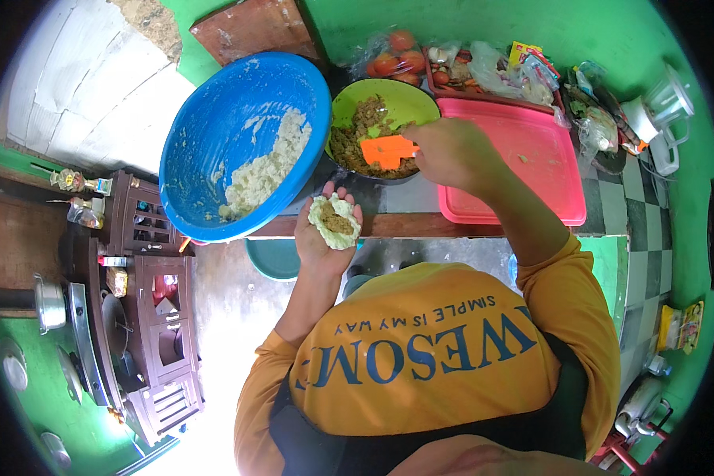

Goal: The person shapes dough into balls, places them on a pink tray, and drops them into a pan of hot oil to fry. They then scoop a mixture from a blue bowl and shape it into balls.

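Note:
On the upturned palm and fingers of my left hand (319, 244) rests a flattened piece of pale dough (342, 240) with brown filling (335, 220) in its middle. My right hand (449, 152) grips an orange plastic scraper (387, 152), whose blade is over the filling in a yellow-green bowl (410, 98). Brown minced filling (348, 143) covers much of that bowl's inside. To its left a large blue basin (199, 137) leans with its opening towards me. A crumbly white dough mass (268, 169) lies along the basin's lower right side.
A pink plastic tray (529, 160) lies right of the bowl, under my right forearm. Behind stand bagged tomatoes (395, 59) and a red basket (494, 94) of ingredients. A blender (660, 113) is at far right. Below the counter edge, a green tub (271, 259) sits on the floor.

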`<state>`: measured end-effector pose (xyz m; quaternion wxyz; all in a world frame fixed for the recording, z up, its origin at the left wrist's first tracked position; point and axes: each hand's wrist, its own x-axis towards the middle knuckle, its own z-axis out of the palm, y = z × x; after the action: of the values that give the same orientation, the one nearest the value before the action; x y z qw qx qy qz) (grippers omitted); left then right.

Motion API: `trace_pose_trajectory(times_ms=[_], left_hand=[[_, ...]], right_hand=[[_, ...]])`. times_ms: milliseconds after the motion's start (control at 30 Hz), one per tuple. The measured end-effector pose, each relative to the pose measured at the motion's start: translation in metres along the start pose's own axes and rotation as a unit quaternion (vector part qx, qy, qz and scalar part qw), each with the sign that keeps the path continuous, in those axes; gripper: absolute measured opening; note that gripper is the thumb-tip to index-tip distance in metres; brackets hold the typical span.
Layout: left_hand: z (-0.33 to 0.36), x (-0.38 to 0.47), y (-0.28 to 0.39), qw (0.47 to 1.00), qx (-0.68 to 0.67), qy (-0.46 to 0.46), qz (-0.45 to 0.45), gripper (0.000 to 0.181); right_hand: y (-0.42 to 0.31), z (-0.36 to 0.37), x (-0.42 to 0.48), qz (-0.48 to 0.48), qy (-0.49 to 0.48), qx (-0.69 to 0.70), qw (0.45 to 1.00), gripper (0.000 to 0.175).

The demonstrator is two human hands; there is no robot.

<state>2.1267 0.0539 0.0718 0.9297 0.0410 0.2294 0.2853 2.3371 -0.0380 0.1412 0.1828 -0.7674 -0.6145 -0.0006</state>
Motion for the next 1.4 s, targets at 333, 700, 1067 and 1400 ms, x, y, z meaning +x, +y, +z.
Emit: trace_pose_trajectory(times_ms=[333,700,1067,1400], left_hand=[[0.009,-0.001,0.003,0.999,-0.009,0.000,0.042,0.029],[0.054,0.018,-0.015,0.997,0.023,-0.047,0.058,0.028],[0.085,0.071,-0.028,0.993,-0.002,-0.072,0.088,0.029],[0.075,0.036,-0.026,0.995,-0.030,-0.044,0.082,0.033]], right_hand=[[0.013,-0.002,-0.006,0.017,-0.073,0.119,0.990,0.029],[0.032,-0.033,-0.012,0.101,-0.088,0.349,0.928,0.035],[-0.023,-0.038,-0.051,-0.001,0.105,0.042,0.994,0.034],[-0.020,-0.023,0.016,0.043,0.080,0.314,0.945,0.021]])
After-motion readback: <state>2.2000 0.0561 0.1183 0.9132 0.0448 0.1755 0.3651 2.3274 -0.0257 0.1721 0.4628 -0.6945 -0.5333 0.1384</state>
